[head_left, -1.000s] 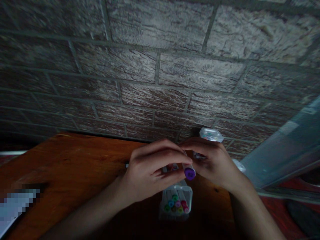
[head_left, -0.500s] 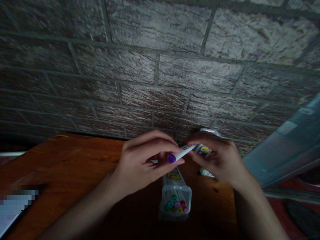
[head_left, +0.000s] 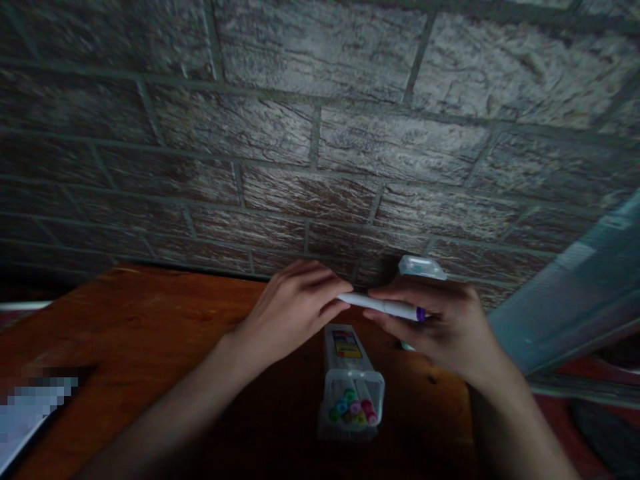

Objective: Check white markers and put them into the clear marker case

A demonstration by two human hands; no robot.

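Note:
Both my hands hold a white marker with a purple band [head_left: 383, 306], lying level above the wooden table [head_left: 150, 333]. My left hand [head_left: 295, 310] pinches its left end with curled fingers. My right hand [head_left: 440, 323] grips its right part, where the purple band shows. Behind my right hand's fingers peeks a clear plastic lid [head_left: 421, 267]; whether the hand holds it I cannot tell. Below the hands lies an open clear marker case [head_left: 350, 380] with several coloured marker ends facing me.
A brick-pattern wall [head_left: 320, 133] rises right behind the table's far edge. A pale translucent sheet [head_left: 570, 293] leans at the right. A blurred-out patch [head_left: 30, 407] sits at the table's left front.
The marker has swung round: its purple end pointed toward me, then left, and now it lies level with purple at the right. My left hand slid to its left tip.

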